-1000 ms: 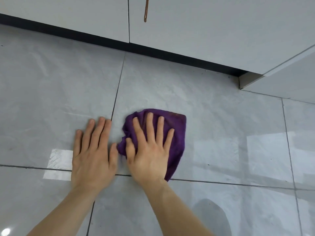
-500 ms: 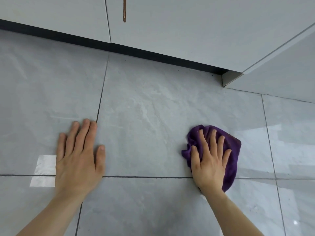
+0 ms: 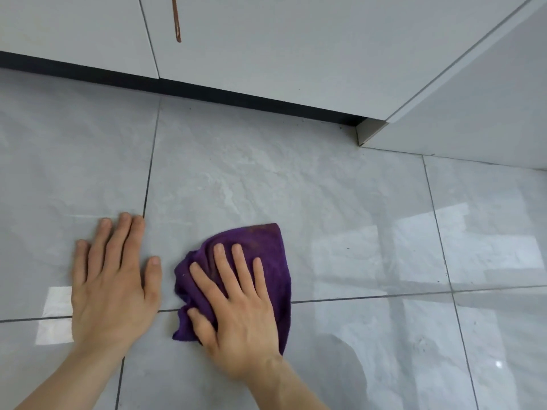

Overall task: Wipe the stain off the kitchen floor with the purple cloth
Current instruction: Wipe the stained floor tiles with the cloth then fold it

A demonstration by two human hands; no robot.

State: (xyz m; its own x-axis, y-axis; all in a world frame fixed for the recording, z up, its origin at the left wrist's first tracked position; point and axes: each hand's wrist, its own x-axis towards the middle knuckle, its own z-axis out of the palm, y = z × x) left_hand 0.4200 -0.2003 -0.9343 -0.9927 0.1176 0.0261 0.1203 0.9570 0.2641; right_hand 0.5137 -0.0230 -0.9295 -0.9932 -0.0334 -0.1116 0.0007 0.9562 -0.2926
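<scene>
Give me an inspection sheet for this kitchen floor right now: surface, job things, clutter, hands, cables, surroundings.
Surface: glossy grey floor tiles, dark grout lines; no stain seen on the bare tiles.
Job's things: purple cloth, bunched, flat on the floor, brownish smudge at its far edge.
Clutter: nothing seen.
Hands: left hand flat on bare tile; right hand spread, pressing on the cloth.
Cables: nothing seen.
Surroundings: pale cabinet doors with a brown drip; black kickboard below.

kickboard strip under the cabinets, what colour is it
Black kickboard strip, seen in the head view.
</scene>
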